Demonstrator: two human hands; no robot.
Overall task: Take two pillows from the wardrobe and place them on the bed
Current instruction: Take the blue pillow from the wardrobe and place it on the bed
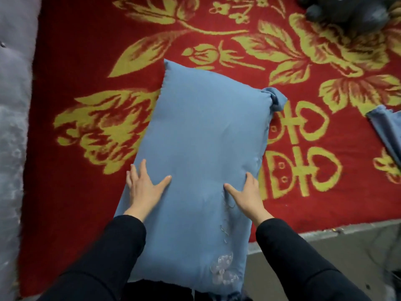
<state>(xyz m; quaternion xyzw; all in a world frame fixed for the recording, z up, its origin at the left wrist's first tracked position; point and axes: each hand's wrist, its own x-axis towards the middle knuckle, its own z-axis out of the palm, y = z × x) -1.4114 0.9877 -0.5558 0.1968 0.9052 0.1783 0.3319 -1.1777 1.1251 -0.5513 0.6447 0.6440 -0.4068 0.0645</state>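
A blue pillow point(201, 148) with pale embroidery near its close end lies lengthwise over the bed's red blanket with gold flowers point(86, 61). My left hand point(145, 185) grips the pillow's left edge, thumb on top and fingers wrapped around the side. On the right edge sits my right hand point(245, 192), held the same way. The pillow's near end hangs past the bed's front edge toward me. At the right border, a corner of a second blue pillow point(388, 129) rests on the blanket.
A grey padded headboard point(13, 127) runs down the left side. A dark grey plush toy point(345, 11) sits at the top right of the bed. Grey floor point(347, 246) shows below the bed's front edge at the lower right.
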